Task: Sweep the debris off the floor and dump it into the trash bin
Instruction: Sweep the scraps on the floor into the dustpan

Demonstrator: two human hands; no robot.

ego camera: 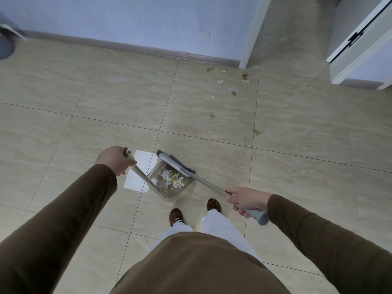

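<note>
The tiled floor lies bare between the person and the wall, with the grey trash bin well apart at the far left, so the load must be carried there; the clear dustpan sits just ahead of the feet, its mouth facing the broom, whose head rests at its lip to keep scraps in; the left hand is wrapped around the dustpan's handle top, holding it steady; the right hand is clamped on the broomstick, angling it inward; collected debris lies in the pan; loose scraps remain near the doorway, likely needing another pass.
</note>
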